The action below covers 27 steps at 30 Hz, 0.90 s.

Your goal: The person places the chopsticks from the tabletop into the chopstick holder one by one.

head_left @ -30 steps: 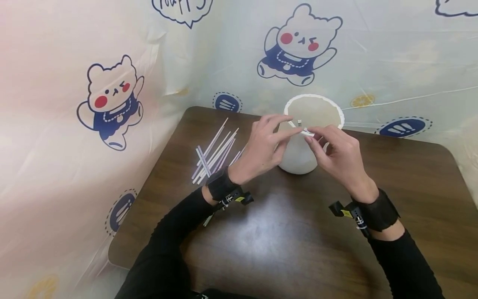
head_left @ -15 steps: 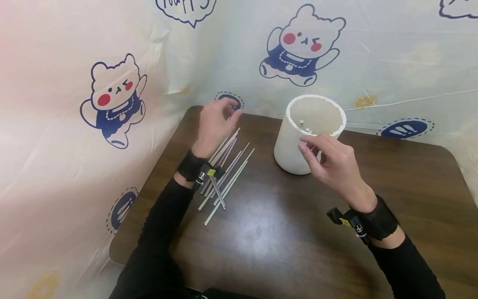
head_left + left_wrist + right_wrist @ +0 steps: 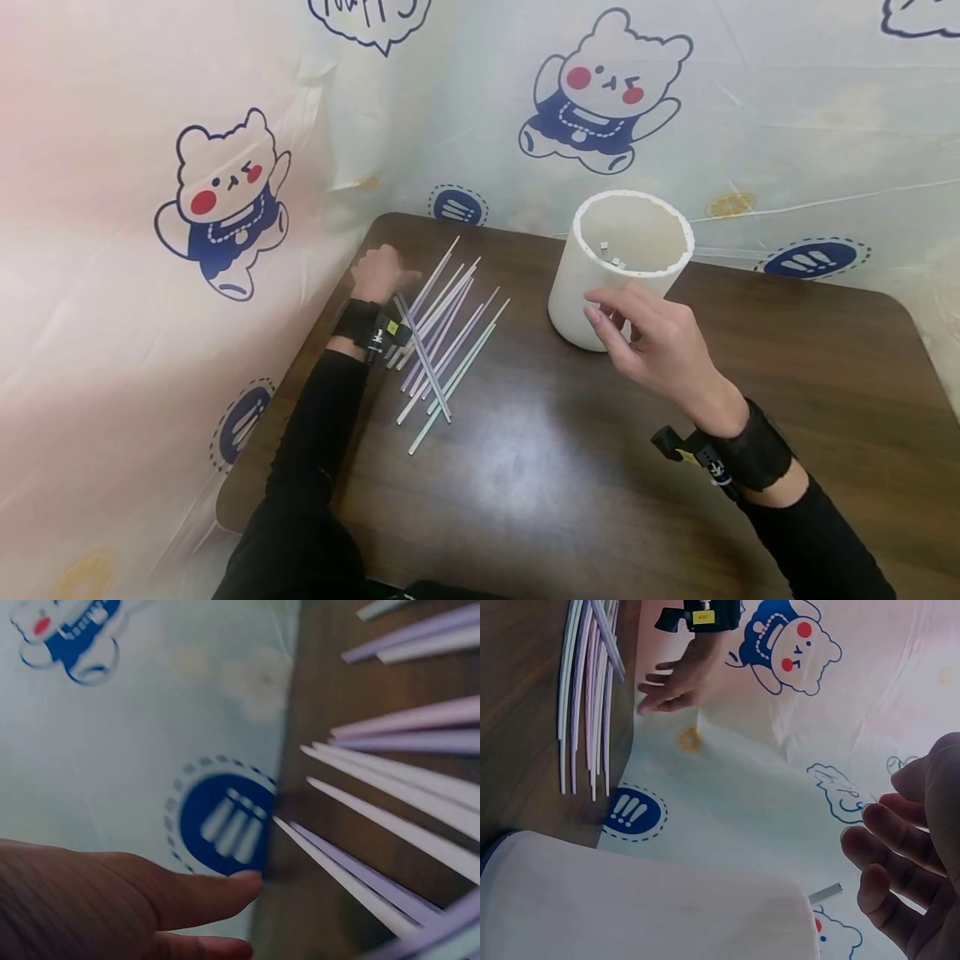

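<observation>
In the head view, my left hand (image 3: 381, 273) is over the table's far left, beside several thin pastel sticks (image 3: 442, 333). The right wrist view shows that left hand (image 3: 676, 681) with its fingers spread and nothing held. My right hand (image 3: 652, 342) hovers before a white cylindrical container (image 3: 573, 287), its fingers loosely bent. Nothing lies between the fingers (image 3: 881, 832) in the right wrist view. Two small pale stick ends (image 3: 617, 262) show inside the container's near rim; the rest of them is hidden. One grey stick end (image 3: 826, 892) pokes past the rim in the right wrist view.
The sticks lie loosely in a slanting, partly crossed spread on the brown table (image 3: 525, 517). A printed cloth (image 3: 420, 100) hangs behind the table and along its left side, close to my left hand.
My left hand has left the container's rim and swung left past the sticks. The right hand has let go of the small stick end at the rim and dropped slightly toward me.
</observation>
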Motion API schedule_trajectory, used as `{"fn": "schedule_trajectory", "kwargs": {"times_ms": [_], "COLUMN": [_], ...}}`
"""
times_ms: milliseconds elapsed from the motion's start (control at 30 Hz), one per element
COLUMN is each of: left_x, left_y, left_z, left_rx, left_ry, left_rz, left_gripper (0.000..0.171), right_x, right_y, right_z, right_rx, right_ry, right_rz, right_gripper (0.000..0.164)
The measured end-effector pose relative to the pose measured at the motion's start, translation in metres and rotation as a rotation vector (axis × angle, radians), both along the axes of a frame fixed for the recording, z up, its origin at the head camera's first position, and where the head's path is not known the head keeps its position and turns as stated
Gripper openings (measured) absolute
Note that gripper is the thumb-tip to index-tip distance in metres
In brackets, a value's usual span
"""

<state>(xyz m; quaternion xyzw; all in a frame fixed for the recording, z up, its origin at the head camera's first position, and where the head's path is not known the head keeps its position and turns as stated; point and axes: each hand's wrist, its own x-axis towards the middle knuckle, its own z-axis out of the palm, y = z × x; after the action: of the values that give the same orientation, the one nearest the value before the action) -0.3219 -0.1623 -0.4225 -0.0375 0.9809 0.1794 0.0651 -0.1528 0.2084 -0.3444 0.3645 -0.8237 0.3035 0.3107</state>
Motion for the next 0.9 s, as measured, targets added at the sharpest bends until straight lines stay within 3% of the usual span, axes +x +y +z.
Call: {"fn": "schedule_trajectory", "kwargs": {"times_ms": [100, 267, 533, 667, 900], "left_x": [-0.001, -0.001, 0.005, 0.006, 0.003], "left_y": [-0.004, -0.003, -0.002, -0.002, 0.000], "left_z": [-0.009, -0.018, -0.021, -0.021, -0.017], "left_rx": [-0.015, -0.037, -0.004, 0.014, 0.011], "left_ry": [-0.068, -0.108, -0.166, -0.164, -0.115], "left_rz": [0.019, 0.045, 0.051, 0.058, 0.077], "left_gripper": [0.056, 0.063, 0.053, 0.046, 0.040], "right_x": [0.001, 0.002, 0.004, 0.006, 0.007], "right_y": [-0.002, -0.004, -0.004, -0.004, -0.001], "right_z": [-0.001, -0.003, -0.008, -0.008, -0.007], "right_rx": [0.003, 0.004, -0.002, -0.001, -0.005], "right_ry": [-0.009, -0.014, -0.049, -0.069, -0.078], "right_rz": [0.007, 0.017, 0.029, 0.021, 0.009], "right_gripper": [0.038, 0.037, 0.030, 0.020, 0.025]}}
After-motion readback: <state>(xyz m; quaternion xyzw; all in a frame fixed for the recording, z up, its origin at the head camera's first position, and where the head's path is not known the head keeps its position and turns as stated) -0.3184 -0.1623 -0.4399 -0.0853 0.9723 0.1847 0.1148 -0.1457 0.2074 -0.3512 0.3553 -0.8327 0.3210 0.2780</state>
